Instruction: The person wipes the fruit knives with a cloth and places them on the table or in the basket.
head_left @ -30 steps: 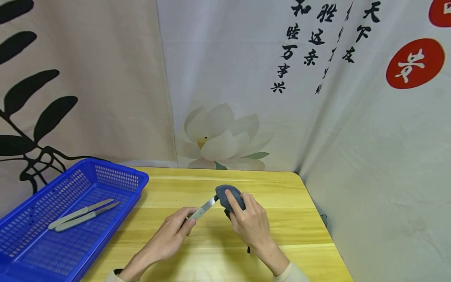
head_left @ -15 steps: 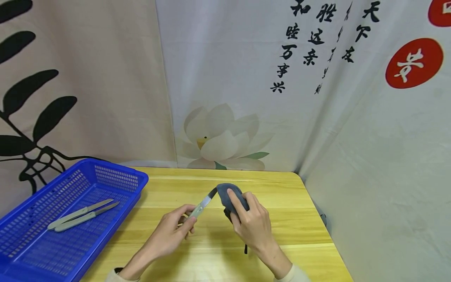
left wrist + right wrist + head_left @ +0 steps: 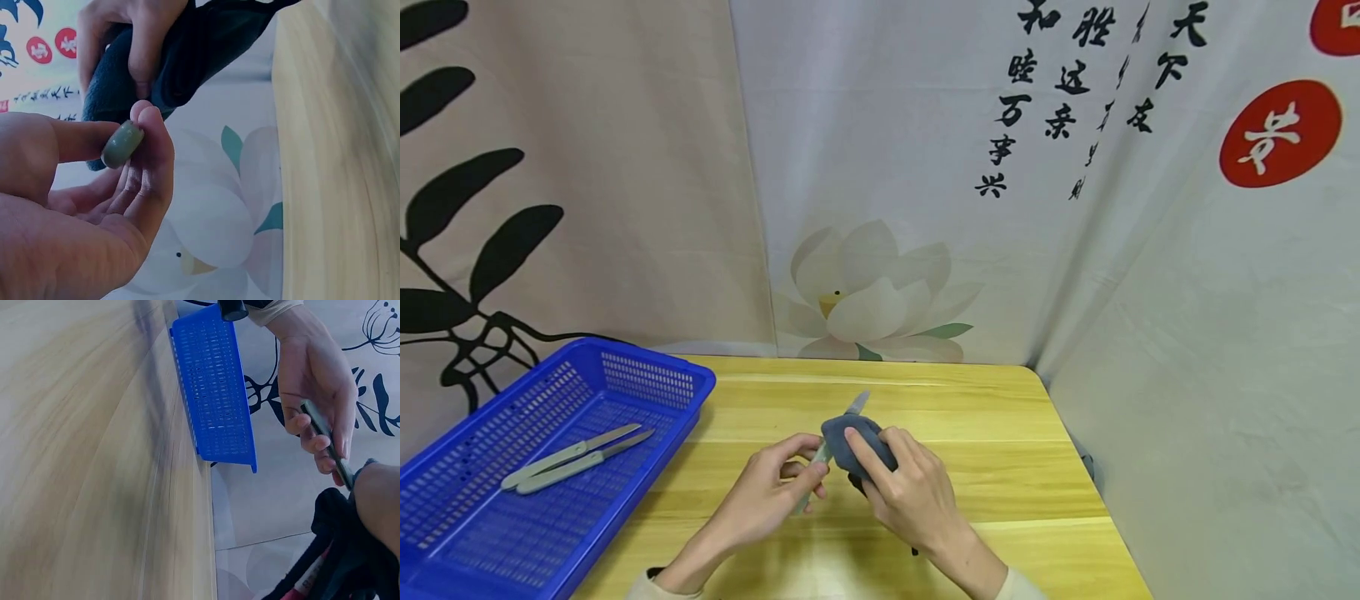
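Observation:
My left hand pinches the pale green handle of a small knife between thumb and fingers. The handle's butt end faces the left wrist camera. My right hand grips a dark blue-grey cloth, folded over the knife near where handle meets blade. Only the blade's tip shows beyond the cloth, pointing up and away. A black strap-like part hangs below the cloth. In the right wrist view the cloth looks nearly black, and the knife handle lies across the left fingers.
On the left stands a blue plastic basket with mesh walls. Two similar knives lie in it, side by side. Both hands are over a yellow wooden table. Printed curtains hang behind it and on the right.
My right hand has moved the cloth left and down along the blade, from the tip toward the handle. The blade's tip now shows past the cloth. My left hand has stayed nearly in place.

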Tool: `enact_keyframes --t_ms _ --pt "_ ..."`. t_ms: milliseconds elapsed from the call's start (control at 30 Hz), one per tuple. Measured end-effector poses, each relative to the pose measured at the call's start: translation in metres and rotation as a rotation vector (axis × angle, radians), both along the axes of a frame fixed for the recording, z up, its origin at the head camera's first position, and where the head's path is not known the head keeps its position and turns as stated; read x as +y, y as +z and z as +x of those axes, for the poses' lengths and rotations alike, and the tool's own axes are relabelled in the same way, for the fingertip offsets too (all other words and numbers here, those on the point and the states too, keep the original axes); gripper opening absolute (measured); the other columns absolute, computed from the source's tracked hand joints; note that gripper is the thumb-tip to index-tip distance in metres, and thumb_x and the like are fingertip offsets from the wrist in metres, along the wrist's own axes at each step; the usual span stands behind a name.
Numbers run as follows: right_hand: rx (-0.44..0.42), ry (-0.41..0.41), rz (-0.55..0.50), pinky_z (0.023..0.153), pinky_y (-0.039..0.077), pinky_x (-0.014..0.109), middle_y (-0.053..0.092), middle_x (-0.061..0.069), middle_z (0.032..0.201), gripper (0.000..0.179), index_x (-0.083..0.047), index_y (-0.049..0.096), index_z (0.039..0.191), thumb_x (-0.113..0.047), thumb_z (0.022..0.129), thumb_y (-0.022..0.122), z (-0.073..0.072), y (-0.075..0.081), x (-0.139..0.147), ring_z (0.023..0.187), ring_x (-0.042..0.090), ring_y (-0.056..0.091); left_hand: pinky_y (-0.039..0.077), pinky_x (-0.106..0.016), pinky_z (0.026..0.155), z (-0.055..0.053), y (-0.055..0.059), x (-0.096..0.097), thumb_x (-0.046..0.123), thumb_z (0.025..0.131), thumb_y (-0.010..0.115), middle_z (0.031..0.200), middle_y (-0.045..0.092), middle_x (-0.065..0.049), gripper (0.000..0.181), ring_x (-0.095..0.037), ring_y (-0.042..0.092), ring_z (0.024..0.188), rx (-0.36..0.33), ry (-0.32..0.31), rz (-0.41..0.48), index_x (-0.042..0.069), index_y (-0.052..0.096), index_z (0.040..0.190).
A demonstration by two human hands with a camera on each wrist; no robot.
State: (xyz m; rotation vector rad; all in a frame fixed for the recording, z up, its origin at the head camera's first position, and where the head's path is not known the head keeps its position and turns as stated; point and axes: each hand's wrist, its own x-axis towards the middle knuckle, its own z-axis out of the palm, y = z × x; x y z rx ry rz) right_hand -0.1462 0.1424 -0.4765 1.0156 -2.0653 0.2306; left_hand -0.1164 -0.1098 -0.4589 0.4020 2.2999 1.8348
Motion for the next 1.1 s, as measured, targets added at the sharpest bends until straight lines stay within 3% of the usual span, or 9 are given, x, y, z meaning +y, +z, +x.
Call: enact_keyframes --t_ms 267,867,1100 --pt "0.054 -0.056 -0.005 0.065 0.061 0.029 0.068 0.010 0.101 0.080 -0.016 0.072 0.150 -0.019 0.077 0.103 -0.008 0.001 0.005 0.079 0.020 0.064 0.062 -0.029 0.074 0.002 0.000 -0.001 0.022 0.116 0.066 0.118 0.075 -0.014 0.039 -0.012 0.077 0.091 0.038 -0.032 -0.023 0.006 0.067 0.151" --pt "0.036 -0.148 -0.064 0.065 0.064 0.037 0.068 0.016 0.103 0.075 -0.015 0.071 0.150 -0.010 0.079 0.097 -0.031 0.001 0.028 0.084 0.026 0.067 0.057 -0.026 0.069 0.005 -0.002 -0.005 0.021 0.114 0.068 0.102 0.079 -0.009 0.044 -0.009 0.070 0.082 0.063 -0.055 -0.057 0.002 0.065 0.154" --pt "0.038 -0.163 -0.152 0.057 0.060 0.038 0.067 0.018 0.102 0.073 -0.014 0.071 0.152 -0.005 0.082 0.088 -0.033 0.007 0.037 0.078 0.026 0.065 0.064 -0.028 0.075 0.006 -0.004 -0.004 0.020 0.113 0.070 0.112 0.079 -0.011 0.042 -0.011 0.077 0.089 0.044 -0.036 -0.042 0.003 0.067 0.151"
